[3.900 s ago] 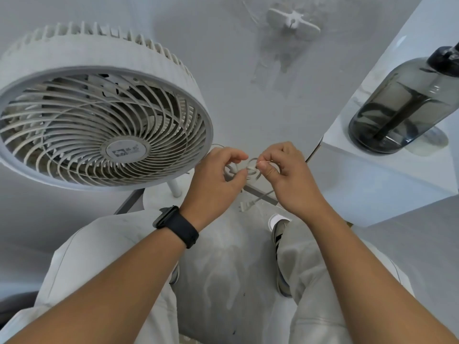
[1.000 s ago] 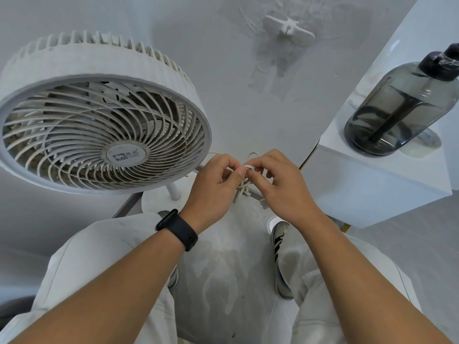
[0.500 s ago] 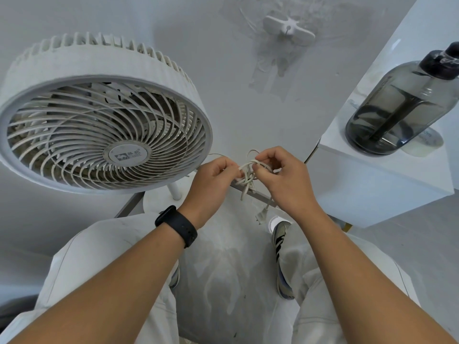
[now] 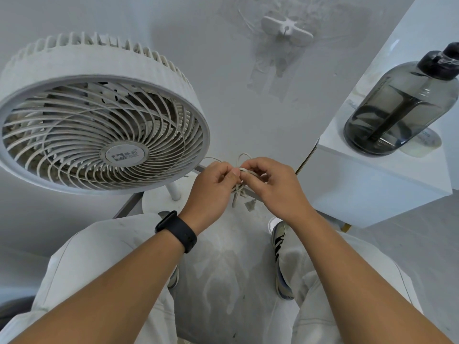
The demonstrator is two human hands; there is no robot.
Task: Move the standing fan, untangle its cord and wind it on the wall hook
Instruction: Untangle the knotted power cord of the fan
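White cord [image 4: 239, 189] knotted | left hand [image 4: 211, 187], right hand [image 4: 274, 187] pinching it

One fan [image 4: 99, 125], one knotted cord [image 4: 239, 188], one wall hook [image 4: 286, 31], one smoky bottle [image 4: 400, 105], two hands, one wristband [image 4: 176, 230], two shoes

Open wall between the fan head [image 4: 99, 130] at left and the white worktop [image 4: 377, 184] at right, clear up to the wall hook [image 4: 286, 29] at far centre. Dark bottle [image 4: 400, 105] crowds the worktop's right side. Fan pole [image 4: 173, 191] stands near left.
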